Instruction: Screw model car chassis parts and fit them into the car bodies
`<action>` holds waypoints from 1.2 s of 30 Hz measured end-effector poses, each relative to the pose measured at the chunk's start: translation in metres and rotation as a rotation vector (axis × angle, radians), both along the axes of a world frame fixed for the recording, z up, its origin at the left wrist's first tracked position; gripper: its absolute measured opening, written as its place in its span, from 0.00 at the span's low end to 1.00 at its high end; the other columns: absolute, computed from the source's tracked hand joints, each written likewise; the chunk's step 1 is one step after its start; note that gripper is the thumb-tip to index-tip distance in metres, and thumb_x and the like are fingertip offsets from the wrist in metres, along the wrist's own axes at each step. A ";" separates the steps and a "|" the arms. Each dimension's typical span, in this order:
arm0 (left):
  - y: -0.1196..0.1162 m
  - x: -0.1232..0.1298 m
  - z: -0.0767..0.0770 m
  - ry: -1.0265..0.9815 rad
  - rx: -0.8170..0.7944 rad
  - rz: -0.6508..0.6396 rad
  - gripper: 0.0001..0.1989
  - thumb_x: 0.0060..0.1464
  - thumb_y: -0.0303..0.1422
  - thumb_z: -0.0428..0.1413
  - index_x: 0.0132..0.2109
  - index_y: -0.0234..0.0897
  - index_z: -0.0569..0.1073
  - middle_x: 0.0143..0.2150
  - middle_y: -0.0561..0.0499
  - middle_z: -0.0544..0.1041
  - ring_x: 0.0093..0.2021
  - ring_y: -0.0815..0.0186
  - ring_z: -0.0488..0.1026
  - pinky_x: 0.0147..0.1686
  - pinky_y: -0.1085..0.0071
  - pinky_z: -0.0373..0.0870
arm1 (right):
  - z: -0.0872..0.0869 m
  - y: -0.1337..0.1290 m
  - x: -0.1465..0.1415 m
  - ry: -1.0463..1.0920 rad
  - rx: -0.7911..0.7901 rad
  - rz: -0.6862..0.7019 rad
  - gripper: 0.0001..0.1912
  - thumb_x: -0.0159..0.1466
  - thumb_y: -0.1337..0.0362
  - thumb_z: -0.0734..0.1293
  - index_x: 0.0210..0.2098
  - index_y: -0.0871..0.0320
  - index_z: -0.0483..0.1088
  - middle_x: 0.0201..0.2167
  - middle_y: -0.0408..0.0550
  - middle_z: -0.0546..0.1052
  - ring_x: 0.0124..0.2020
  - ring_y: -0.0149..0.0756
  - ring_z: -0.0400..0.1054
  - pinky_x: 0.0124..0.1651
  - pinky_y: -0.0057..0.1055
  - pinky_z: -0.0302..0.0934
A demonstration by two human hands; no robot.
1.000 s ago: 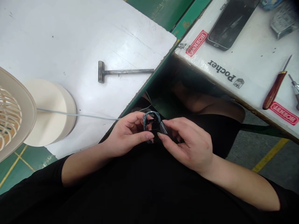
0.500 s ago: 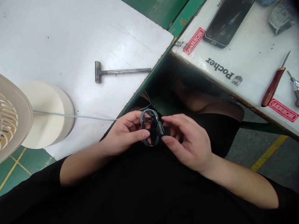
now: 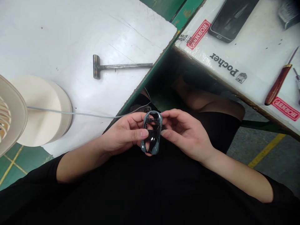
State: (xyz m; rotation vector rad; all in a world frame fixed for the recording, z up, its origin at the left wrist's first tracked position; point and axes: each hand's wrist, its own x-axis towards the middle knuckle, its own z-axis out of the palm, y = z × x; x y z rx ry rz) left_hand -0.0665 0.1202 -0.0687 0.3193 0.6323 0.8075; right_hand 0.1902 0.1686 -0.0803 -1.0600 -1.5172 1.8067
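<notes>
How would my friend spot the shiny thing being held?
Find the black clothing at the bottom. In front of it, the left hand grips a glossy black and blue-grey hollow shell, beside the right hand. Unlike the T-shaped metal hammer, it's rounded with openings.

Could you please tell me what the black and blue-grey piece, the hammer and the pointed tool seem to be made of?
Piece: perhaps plastic or painted metal, glossy, with sharp highlights.
Hammer: most likely metal throughout, grey with brownish patches and a dull sheen.
Pointed tool: the handle looks like varnished wood, reddish-brown and shiny; the thin tip is probably metal, finish unclear.
</notes>
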 end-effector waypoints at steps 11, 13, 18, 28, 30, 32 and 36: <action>-0.001 0.001 0.003 0.109 0.027 -0.042 0.12 0.67 0.29 0.76 0.53 0.34 0.84 0.43 0.50 0.83 0.35 0.66 0.87 0.38 0.68 0.92 | 0.005 0.008 -0.003 0.116 -0.231 0.121 0.20 0.78 0.46 0.78 0.40 0.55 0.81 0.33 0.42 0.79 0.29 0.30 0.66 0.33 0.31 0.65; 0.000 0.000 0.003 0.140 0.056 -0.064 0.12 0.67 0.29 0.76 0.53 0.34 0.84 0.42 0.49 0.83 0.36 0.66 0.87 0.40 0.70 0.91 | 0.006 0.010 -0.002 0.127 -0.272 0.146 0.21 0.78 0.46 0.78 0.38 0.56 0.80 0.30 0.40 0.76 0.27 0.29 0.62 0.31 0.30 0.61; 0.001 -0.003 0.004 0.185 0.104 -0.105 0.14 0.66 0.28 0.76 0.55 0.35 0.85 0.41 0.51 0.81 0.37 0.66 0.85 0.41 0.70 0.90 | 0.005 0.010 -0.001 0.128 -0.317 0.151 0.24 0.76 0.43 0.80 0.37 0.57 0.80 0.26 0.39 0.73 0.27 0.29 0.61 0.29 0.29 0.56; 0.001 -0.002 0.002 0.225 0.146 -0.133 0.15 0.66 0.29 0.76 0.55 0.36 0.84 0.41 0.51 0.81 0.38 0.66 0.84 0.42 0.69 0.90 | -0.002 0.008 0.004 0.110 -0.494 0.208 0.30 0.74 0.36 0.79 0.34 0.55 0.73 0.24 0.37 0.67 0.25 0.29 0.56 0.27 0.30 0.49; 0.001 -0.002 0.002 0.222 0.153 -0.133 0.14 0.67 0.29 0.76 0.56 0.36 0.84 0.41 0.51 0.81 0.38 0.65 0.84 0.42 0.69 0.90 | -0.002 0.008 0.004 0.116 -0.502 0.213 0.30 0.74 0.36 0.79 0.34 0.55 0.72 0.24 0.37 0.68 0.25 0.29 0.57 0.28 0.30 0.49; 0.001 -0.002 0.002 0.216 0.156 -0.131 0.14 0.67 0.28 0.75 0.56 0.35 0.84 0.41 0.51 0.81 0.38 0.66 0.84 0.42 0.69 0.90 | -0.001 0.009 0.003 0.122 -0.509 0.223 0.31 0.74 0.36 0.79 0.33 0.56 0.73 0.24 0.38 0.68 0.25 0.29 0.57 0.28 0.30 0.50; 0.000 -0.002 0.002 0.204 0.129 -0.127 0.14 0.66 0.27 0.76 0.56 0.35 0.84 0.40 0.52 0.81 0.37 0.66 0.85 0.42 0.70 0.90 | 0.001 0.011 0.002 0.101 -0.482 0.241 0.32 0.75 0.36 0.78 0.31 0.56 0.73 0.24 0.39 0.69 0.25 0.30 0.59 0.27 0.30 0.51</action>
